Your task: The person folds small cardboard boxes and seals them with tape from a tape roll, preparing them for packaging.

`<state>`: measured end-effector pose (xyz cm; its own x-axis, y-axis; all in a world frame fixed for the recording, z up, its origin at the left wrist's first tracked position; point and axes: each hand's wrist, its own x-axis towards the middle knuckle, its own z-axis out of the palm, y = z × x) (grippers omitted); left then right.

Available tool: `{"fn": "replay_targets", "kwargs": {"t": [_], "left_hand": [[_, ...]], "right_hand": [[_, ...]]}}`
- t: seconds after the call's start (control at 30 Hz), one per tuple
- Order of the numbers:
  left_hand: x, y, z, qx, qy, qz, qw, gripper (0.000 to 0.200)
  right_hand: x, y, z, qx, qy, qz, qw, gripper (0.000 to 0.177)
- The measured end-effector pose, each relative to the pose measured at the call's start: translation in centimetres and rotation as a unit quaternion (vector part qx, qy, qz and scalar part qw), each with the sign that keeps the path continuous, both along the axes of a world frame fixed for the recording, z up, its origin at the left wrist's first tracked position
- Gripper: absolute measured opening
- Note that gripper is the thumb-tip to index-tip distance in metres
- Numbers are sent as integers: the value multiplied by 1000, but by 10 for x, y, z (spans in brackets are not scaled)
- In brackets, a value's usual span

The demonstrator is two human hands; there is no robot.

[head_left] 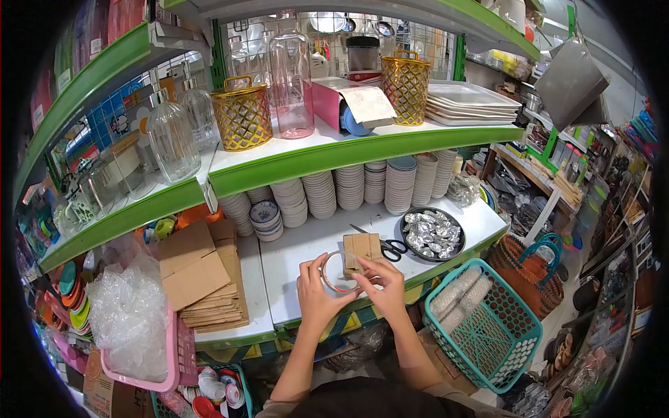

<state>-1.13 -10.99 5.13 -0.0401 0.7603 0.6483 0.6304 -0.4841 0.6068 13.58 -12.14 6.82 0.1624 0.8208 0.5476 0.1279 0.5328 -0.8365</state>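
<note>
Between my two hands, above the front of the white shelf, is a roll of clear tape. My left hand has its fingers around the roll's left side. At the right side, my right hand has its thumb and fingers drawn together by the roll's edge. A small folded piece of brown cardboard lies just behind my right hand. Beside it are black-handled scissors, then a dark round tray of silvery wrapped pieces.
Stacked brown cardboard stands left, by a pink basket of bubble wrap. A teal basket is at the right. Stacks of small bowls line the back, under a green-edged shelf with glass bottles and gold containers.
</note>
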Motion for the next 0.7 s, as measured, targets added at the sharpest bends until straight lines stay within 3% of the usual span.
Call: {"fn": "replay_targets", "kwargs": {"t": [0.1,0.2,0.3,0.43,0.5,0.7], "left_hand": [[0,-3,4,-37,1,0,999,90],[-1,-5,8,-56,24,-12,998,90],[-1,2,1,20,3,-1,1000,89],[1,2,0,20,10,1,1000,89],[1,-3,5,-56,42,-13,997,87],[4,-1,1,-21,-1,-18,1000,88]], "right_hand": [[0,-2,2,-32,-22,11,999,29],[-2,0,-5,7,-2,-13,1000,29],[-1,1,-2,1,11,7,1000,29],[0,2,-7,2,-17,3,1000,29],[0,3,-8,18,-4,-9,1000,29],[4,2,-4,-16,-22,4,1000,29]]}}
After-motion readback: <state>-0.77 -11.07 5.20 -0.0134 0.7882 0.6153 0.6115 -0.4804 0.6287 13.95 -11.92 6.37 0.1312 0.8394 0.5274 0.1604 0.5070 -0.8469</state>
